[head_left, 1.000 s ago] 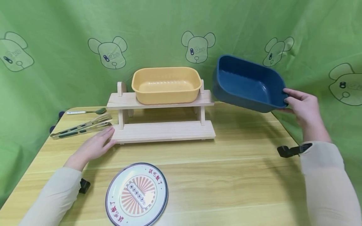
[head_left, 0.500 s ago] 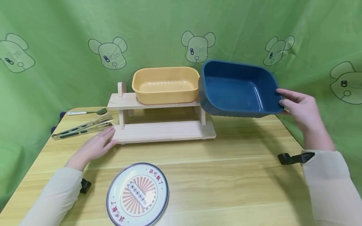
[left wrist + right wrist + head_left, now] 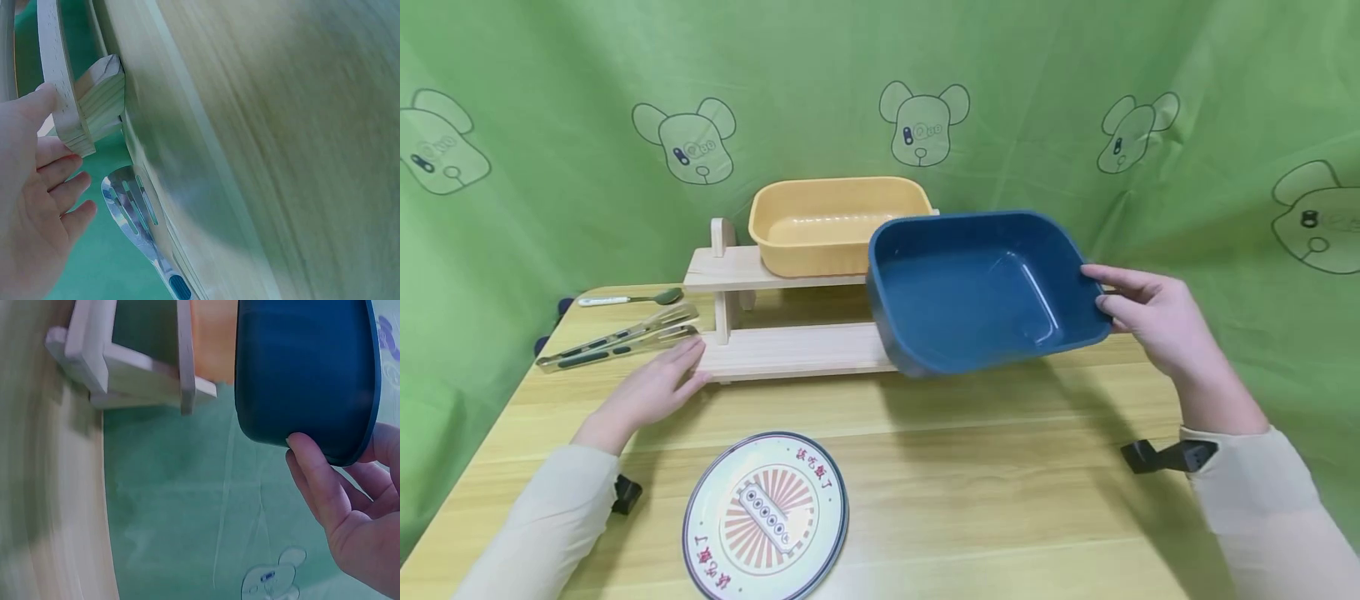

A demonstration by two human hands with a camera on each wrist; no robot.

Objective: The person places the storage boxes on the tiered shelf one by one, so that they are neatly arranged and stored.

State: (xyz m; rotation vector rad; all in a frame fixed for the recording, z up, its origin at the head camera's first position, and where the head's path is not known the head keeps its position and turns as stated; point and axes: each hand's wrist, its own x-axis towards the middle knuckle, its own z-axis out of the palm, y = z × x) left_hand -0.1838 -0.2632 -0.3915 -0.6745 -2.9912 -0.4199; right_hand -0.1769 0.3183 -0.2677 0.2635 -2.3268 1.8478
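A deep blue plastic basin (image 3: 962,292) is held in the air, tilted, in front of the right part of the two-tier wooden shelf (image 3: 797,348). My right hand (image 3: 1157,321) pinches its right end, the thumb at the rim and other fingers against the outer wall, as the right wrist view shows. On the shelf's upper board sits a yellow basin (image 3: 827,258), its right part hidden behind the blue one. My left hand (image 3: 651,387) holds the left end of the lower board. In the left wrist view the thumb and index finger lie on either side of that board end (image 3: 65,106).
Metal tongs (image 3: 617,340) lie left of the shelf, close to my left fingers. Behind them is a spoon (image 3: 625,298) with a white handle. A round plate (image 3: 765,515) with a red pattern lies near the front. A green curtain (image 3: 820,75) hangs behind the table.
My right hand has carried the blue basin leftward, down and nearer, from beside the shelf to in front of its right part. The left hand stays at the shelf's end.
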